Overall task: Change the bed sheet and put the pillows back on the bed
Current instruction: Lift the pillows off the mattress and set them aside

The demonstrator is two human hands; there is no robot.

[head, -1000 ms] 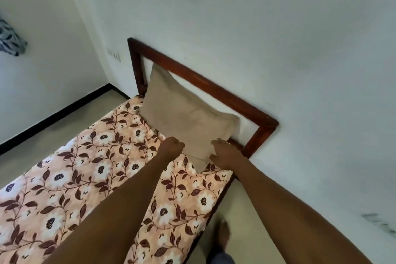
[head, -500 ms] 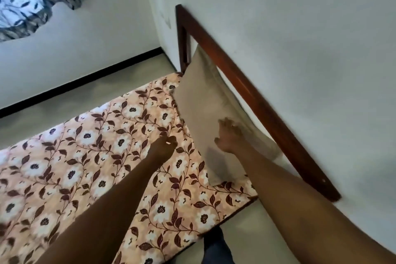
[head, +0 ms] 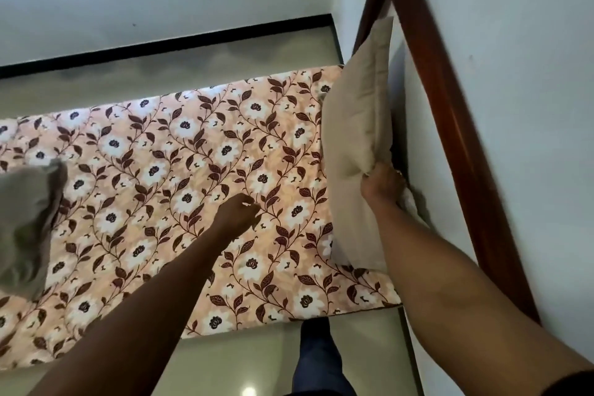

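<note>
Two hands: my right hand (head: 384, 183) is gripping the upright beige pillow (head: 353, 125) at the headboard (head: 450, 106), right of frame; my left hand (head: 238, 214), fingers loosely curled and empty, is hovering over the floral sheet (head: 160, 154).

no readable text, no labels

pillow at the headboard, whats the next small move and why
Probably reach the left hand for the second pillow lying farther down the sheet: the upright pillow already stands against the headboard in the right hand grip, and the left hand holds nothing.
</note>
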